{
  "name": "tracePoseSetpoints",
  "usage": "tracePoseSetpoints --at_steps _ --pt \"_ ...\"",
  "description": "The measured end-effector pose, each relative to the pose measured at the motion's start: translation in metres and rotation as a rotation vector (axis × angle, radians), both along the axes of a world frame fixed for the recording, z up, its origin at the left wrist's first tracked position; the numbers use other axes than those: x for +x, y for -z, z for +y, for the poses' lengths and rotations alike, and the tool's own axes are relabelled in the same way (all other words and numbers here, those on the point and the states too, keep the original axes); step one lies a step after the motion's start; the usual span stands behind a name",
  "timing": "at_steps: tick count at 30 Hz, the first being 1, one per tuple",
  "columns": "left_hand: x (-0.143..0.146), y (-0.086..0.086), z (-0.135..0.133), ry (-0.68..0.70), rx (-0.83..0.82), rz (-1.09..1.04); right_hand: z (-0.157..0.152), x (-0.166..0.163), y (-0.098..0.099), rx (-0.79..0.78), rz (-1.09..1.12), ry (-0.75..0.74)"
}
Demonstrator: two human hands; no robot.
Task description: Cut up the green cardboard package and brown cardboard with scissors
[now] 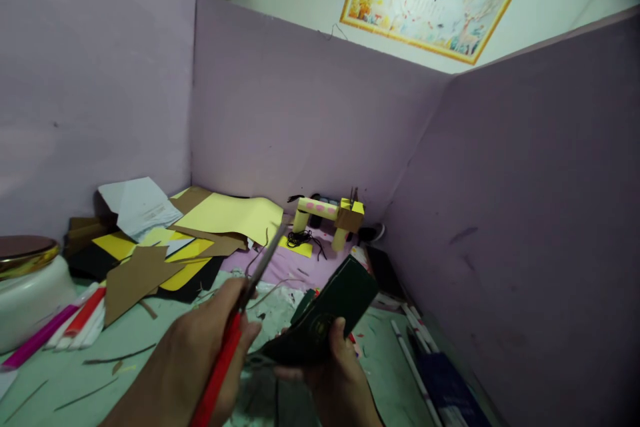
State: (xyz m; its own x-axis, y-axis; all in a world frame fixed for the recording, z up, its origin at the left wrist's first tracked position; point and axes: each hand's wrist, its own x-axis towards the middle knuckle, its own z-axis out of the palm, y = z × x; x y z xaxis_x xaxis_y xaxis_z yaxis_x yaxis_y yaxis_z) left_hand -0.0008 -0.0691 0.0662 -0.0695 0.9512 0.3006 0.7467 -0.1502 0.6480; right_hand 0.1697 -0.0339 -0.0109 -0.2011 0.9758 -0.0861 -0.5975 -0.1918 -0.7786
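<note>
My left hand [200,340] is closed round the red handle of what look like scissors [263,265], seen edge-on. Their grey blade points up and away, and the hand hides the pivot. To its right, my right hand [340,373] grips a dark green folded cardboard piece [343,297], thumb pressed on its near face. A round emblem shows faintly beside that thumb. The piece is tilted, and its lower end is dark and blurred. The blade is apart from it. Behind both hands stands a yellow and brown paper giraffe-like figure [320,209] with pink spots.
Yellow, brown and black card sheets [230,213] are heaped at the back left, with a white paper [143,207] on top. A white jar [33,300] and several markers [83,317] lie left. Black cord [300,237] is coiled by the figure. Purple partitions [310,107] enclose the table.
</note>
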Motion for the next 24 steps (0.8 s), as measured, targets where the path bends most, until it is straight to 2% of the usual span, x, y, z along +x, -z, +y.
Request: tracePoseSetpoints --at_steps 3,6,14,16,19,21,24 --pt "-0.001 -0.014 0.009 0.122 -0.068 -0.112 -0.002 0.002 -0.012 -0.059 0.071 -0.073" --pt "0.010 -0.019 0.013 0.250 -0.169 -0.178 -0.002 0.003 -0.018 -0.123 0.062 -0.121" --pt "0.028 0.007 0.025 0.230 -0.153 -0.338 -0.002 0.000 -0.009 -0.117 -0.210 -0.165" --pt "0.028 0.011 0.026 0.231 -0.139 -0.418 -0.002 0.005 -0.010 -0.133 -0.326 -0.203" --pt "0.027 0.013 0.026 0.273 -0.151 -0.506 -0.003 0.014 -0.018 -0.072 -0.428 -0.178" --pt "0.027 0.013 0.026 0.284 -0.157 -0.513 -0.003 0.020 -0.025 -0.036 -0.412 -0.192" --pt "0.028 0.013 0.025 0.300 -0.140 -0.483 0.000 0.027 -0.038 -0.078 -0.251 -0.292"
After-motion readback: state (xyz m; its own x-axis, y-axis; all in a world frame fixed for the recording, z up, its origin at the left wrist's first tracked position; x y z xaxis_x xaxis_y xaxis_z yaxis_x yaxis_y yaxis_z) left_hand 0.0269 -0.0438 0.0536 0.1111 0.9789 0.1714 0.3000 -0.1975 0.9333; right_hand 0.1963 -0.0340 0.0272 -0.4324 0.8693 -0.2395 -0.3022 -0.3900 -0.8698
